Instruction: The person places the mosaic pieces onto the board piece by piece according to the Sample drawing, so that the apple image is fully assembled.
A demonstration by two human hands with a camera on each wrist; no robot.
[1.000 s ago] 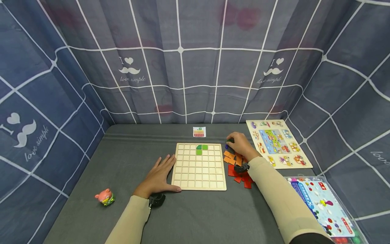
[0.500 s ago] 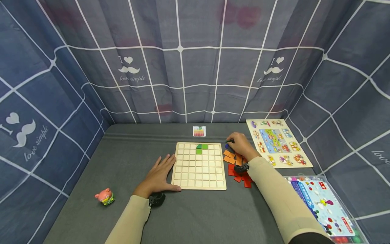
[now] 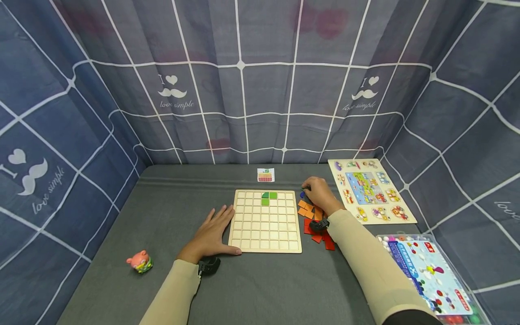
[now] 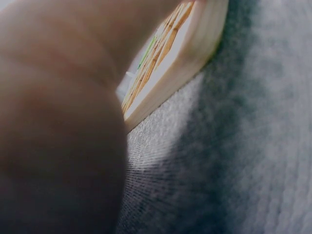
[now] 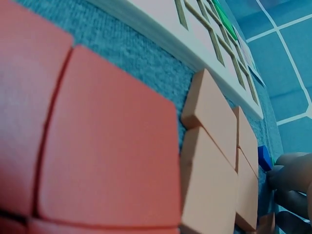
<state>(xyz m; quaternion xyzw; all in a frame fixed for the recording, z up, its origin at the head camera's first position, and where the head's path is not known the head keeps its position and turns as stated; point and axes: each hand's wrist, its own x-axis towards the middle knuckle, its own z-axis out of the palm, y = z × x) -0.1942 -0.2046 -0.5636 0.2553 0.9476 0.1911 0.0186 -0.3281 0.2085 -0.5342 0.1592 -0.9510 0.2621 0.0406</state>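
A pale wooden grid board (image 3: 265, 228) lies on the grey cloth, with two green square tiles (image 3: 273, 196) and a green rounded tile (image 3: 265, 195) in its upper cells. Spread along the board's left side, my left hand (image 3: 213, 234) has its thumb at the lower left corner and fingertips at the edge. My right hand (image 3: 318, 192) reaches down right of the board, fingers bent, by a blue piece (image 5: 264, 158). A sliver of green shows at its fingertips; whether they pinch it is hidden. Orange tiles (image 3: 306, 209) and red tiles (image 3: 328, 241) lie beneath its wrist.
A small picture card (image 3: 266, 175) lies behind the board. To the right are a picture puzzle board (image 3: 371, 192) and a clear box with a printed sheet (image 3: 434, 275). A pink pig figure (image 3: 140, 262) stands at left. Curtains rise around the table.
My right wrist and forearm have shifted slightly left, while the fingers stay near the same spot. The dark green piece seen at the fingertips earlier is now mostly hidden. My left hand stays put.
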